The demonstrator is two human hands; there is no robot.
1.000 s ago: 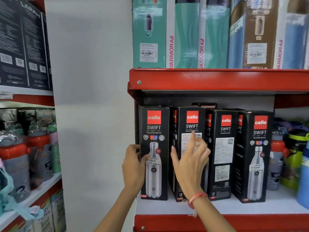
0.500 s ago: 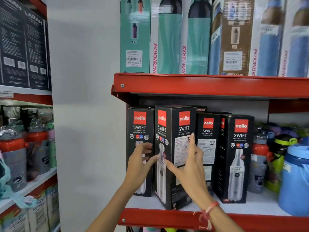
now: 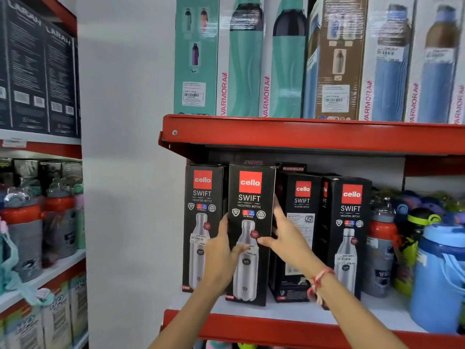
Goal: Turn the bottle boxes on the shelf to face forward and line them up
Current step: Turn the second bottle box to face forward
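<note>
Four black boxes stand in a row on the red shelf (image 3: 251, 333) in the lower middle of the frame. The first box (image 3: 201, 210), at the left end, faces forward with its bottle picture showing and sits back on the shelf. The second box (image 3: 251, 197) also faces forward but stands closer to the shelf's front edge than its neighbours, so it is probably not lined up yet. The third box (image 3: 300, 222) shows a face of printed text, not the bottle picture, so it looks to need turning. The fourth box (image 3: 351, 222), right of it, faces forward.

The left hand (image 3: 221, 253) is curled around the left edge of the second box, thumb across its front. The right hand (image 3: 286, 238) is partly spread at that box's right edge, its thumb on the front and its fingers reaching along the side, between the second and third boxes. Both hands grasp the second box.
</note>
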